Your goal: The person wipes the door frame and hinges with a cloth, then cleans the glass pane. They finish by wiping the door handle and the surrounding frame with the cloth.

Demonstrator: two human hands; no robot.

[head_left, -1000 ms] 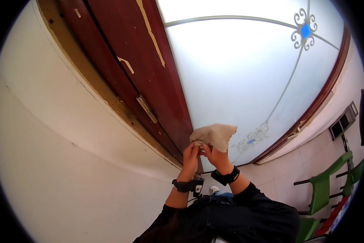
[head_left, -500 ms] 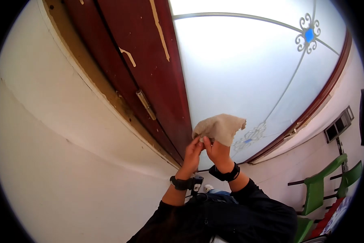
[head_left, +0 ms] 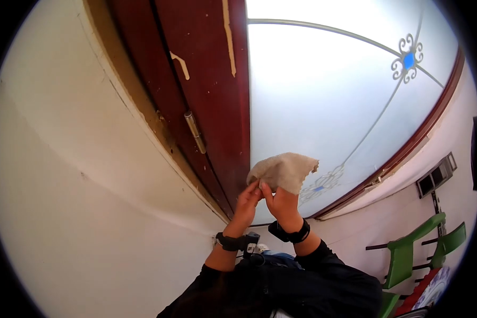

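Note:
A beige-grey cloth (head_left: 286, 169) with a ragged right edge is held up in front of the frosted glass door panel (head_left: 312, 95). My left hand (head_left: 246, 204) pinches the cloth's lower left edge between closed fingers. Beside it, my right hand (head_left: 282, 203) also grips that edge, its thumb in front. Cloth drapes over the right hand's fingers and hides them. The two hands meet at the fingertips. Black bands circle both wrists.
A dark red door frame (head_left: 217, 90) with a metal hinge (head_left: 195, 131) runs along the left of the glass. A cream wall (head_left: 90, 212) fills the left side. Green chairs (head_left: 403, 259) stand at the lower right, near a grey-framed object (head_left: 436, 175).
My head view has shifted slightly, so the door hinge and frame sit further right. Both hands keep hold of the cloth, with little change in their grip.

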